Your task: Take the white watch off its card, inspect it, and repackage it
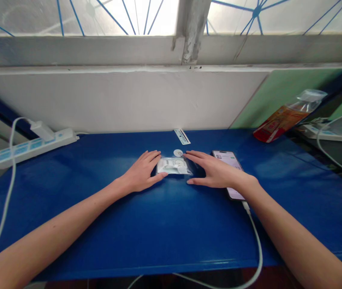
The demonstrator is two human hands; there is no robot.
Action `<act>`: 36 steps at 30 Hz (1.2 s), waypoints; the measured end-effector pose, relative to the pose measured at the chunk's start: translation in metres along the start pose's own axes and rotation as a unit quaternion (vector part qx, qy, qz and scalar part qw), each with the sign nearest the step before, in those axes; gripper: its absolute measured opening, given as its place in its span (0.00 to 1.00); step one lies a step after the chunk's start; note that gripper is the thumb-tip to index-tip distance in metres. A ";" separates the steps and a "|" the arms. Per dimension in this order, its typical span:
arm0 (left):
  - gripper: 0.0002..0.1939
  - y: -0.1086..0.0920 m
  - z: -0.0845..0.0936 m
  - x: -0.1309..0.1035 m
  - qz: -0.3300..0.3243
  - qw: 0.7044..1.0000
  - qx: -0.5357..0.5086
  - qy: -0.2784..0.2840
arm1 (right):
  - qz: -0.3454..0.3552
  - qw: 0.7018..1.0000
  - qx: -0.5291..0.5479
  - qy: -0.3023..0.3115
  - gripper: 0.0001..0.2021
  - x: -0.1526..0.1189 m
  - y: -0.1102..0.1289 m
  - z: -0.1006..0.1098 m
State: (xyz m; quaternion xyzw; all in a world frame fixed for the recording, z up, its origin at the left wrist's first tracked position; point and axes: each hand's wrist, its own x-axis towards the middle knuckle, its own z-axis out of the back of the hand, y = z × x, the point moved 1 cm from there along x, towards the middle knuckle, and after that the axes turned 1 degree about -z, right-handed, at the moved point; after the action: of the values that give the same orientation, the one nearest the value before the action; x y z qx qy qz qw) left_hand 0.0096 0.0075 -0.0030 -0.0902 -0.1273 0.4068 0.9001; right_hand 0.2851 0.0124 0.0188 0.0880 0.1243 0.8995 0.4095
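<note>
A small clear plastic packet (173, 165) with white contents lies flat on the blue table (158, 224). What is inside it is too small to make out. At the packet's left edge rests my left hand (143, 170), fingers apart, its thumb touching the near left corner. My right hand (209, 168) lies open on the other side, thumb and fingers spread around the packet's right end. Just beyond the packet sits a round white disc (178, 153), close to my right fingertips. Farther back is a narrow white card strip (182, 136) with print on it.
A lit phone (235, 193) lies partly under my right wrist, its white cable (258, 237) running off the front edge. At left stands a power strip (35, 148) with a plugged-in charger (42, 131). A tilted drink bottle (288, 116) leans at the back right.
</note>
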 end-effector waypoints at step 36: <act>0.38 0.000 -0.002 -0.001 -0.003 1.000 -0.012 -0.024 | -0.013 1.000 -0.006 0.016 0.36 0.001 0.007 -0.003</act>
State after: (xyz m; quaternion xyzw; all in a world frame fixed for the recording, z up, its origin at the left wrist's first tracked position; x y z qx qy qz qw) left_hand 0.0096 0.0066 -0.0047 -0.0911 -0.1543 0.4047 0.8967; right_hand 0.2790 0.0083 0.0177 0.0697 0.1269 0.8962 0.4195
